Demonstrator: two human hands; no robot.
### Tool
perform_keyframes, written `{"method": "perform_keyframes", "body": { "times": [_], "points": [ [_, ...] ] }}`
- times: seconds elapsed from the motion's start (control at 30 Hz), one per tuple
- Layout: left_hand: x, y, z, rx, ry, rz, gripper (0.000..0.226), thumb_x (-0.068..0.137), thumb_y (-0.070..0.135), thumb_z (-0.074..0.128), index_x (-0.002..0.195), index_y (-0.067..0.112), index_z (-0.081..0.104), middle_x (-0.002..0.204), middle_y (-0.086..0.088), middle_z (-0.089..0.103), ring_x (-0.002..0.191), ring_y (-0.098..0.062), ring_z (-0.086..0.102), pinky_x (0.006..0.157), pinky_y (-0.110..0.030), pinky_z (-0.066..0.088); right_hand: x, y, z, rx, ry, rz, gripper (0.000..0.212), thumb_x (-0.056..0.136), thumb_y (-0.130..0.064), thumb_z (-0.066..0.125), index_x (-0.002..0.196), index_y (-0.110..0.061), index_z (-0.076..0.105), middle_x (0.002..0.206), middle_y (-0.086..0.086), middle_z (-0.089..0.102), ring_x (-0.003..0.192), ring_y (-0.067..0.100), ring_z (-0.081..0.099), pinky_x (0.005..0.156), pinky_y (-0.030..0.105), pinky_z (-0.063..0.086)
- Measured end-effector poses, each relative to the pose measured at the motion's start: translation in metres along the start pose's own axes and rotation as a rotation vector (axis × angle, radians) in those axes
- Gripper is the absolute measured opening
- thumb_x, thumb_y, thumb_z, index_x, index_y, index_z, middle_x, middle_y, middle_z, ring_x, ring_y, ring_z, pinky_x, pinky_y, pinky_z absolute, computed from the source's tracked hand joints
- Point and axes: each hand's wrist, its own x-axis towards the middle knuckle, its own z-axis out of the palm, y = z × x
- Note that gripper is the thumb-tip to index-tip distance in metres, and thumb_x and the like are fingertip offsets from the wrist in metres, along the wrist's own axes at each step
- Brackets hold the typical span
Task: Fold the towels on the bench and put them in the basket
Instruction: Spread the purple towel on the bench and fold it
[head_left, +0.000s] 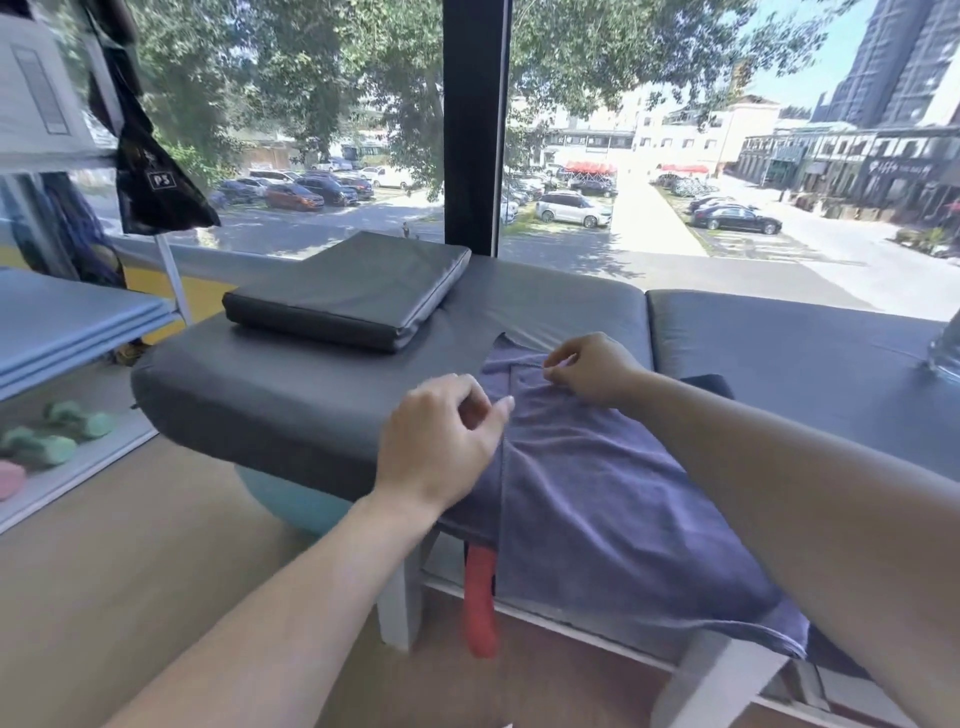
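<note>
Lying across the padded grey surface, a purple-grey towel is spread flat, its near end draping over the front edge and hanging down toward the floor. The left hand sits at the towel's left hem, thumb and forefinger curled together in a pinch on the edge of the cloth. The right hand is at the far end of the towel, fingers curled down onto the fabric near a seam; its grip seems to be clamped on a small fold there, though the fingertips are partly hidden by the hand itself. The two hands are near each other, the right one farther from the body.

A dark square cushion rests on the far left part of the same surface, well apart from the towel. A red strap-like thing hangs below the front edge, just beside the towel's left hem. A teal ball shows under the surface. To the left, green dumbbells lie on a low shelf, and a black bag hangs by the window.
</note>
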Motion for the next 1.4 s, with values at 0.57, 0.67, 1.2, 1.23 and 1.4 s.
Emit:
{"method": "perform_keyframes", "body": {
  "times": [0.57, 0.67, 1.2, 1.23, 1.4],
  "points": [
    [-0.024, 0.016, -0.016, -0.31, -0.356, -0.456, 0.049, 0.095, 0.042, 0.061, 0.06, 0.016, 0.038, 0.046, 0.012, 0.042, 0.059, -0.014, 0.044, 0.058, -0.026, 0.037, 0.027, -0.013, 0.022, 0.197, 0.239, -0.109, 0.017, 0.097, -0.035, 0.061, 0.101, -0.019, 0.059, 0.097, 0.0, 0.064, 0.094, 0.024, 0.058, 0.078, 0.028, 0.037],
    [-0.016, 0.014, -0.021, -0.397, -0.303, -0.527, 0.047, 0.101, 0.044, 0.052, 0.064, 0.019, 0.037, 0.046, 0.012, 0.036, 0.05, -0.007, 0.037, 0.048, -0.018, 0.032, 0.032, -0.022, 0.023, 0.216, 0.292, -0.166, 0.026, 0.102, -0.041, 0.051, 0.108, -0.017, 0.054, 0.105, 0.006, 0.067, 0.097, 0.029, 0.058, 0.079, 0.034, 0.039],
    [-0.011, -0.042, -0.021, -0.266, -0.381, -0.616, 0.02, 0.089, 0.036, 0.073, 0.081, 0.018, 0.068, 0.075, 0.001, 0.075, 0.074, -0.022, 0.07, 0.069, -0.035, 0.057, 0.098, -0.016, 0.056, -0.057, 0.11, -0.074, 0.031, 0.095, -0.049, 0.061, 0.097, -0.018, 0.061, 0.105, 0.008, 0.067, 0.102, 0.03, 0.06, 0.085, 0.036, 0.044],
    [-0.011, -0.043, -0.021, -0.249, -0.378, -0.628, 0.022, 0.087, 0.039, 0.073, 0.079, 0.02, 0.066, 0.072, 0.002, 0.074, 0.075, -0.024, 0.071, 0.071, -0.04, 0.06, 0.099, -0.016, 0.057, -0.061, 0.115, -0.074, 0.031, 0.095, -0.049, 0.061, 0.097, -0.018, 0.061, 0.105, 0.008, 0.067, 0.101, 0.03, 0.06, 0.083, 0.036, 0.043],
    [-0.013, -0.034, -0.024, 0.164, -0.322, -0.553, 0.033, 0.082, 0.062, 0.065, 0.083, 0.031, 0.055, 0.082, 0.009, 0.069, 0.088, -0.02, 0.067, 0.079, -0.037, 0.051, 0.102, -0.016, 0.065, -0.132, 0.111, -0.077, 0.03, 0.095, -0.051, 0.058, 0.092, -0.021, 0.054, 0.097, 0.006, 0.063, 0.099, 0.033, 0.06, 0.082, 0.04, 0.045]
  ]
}}
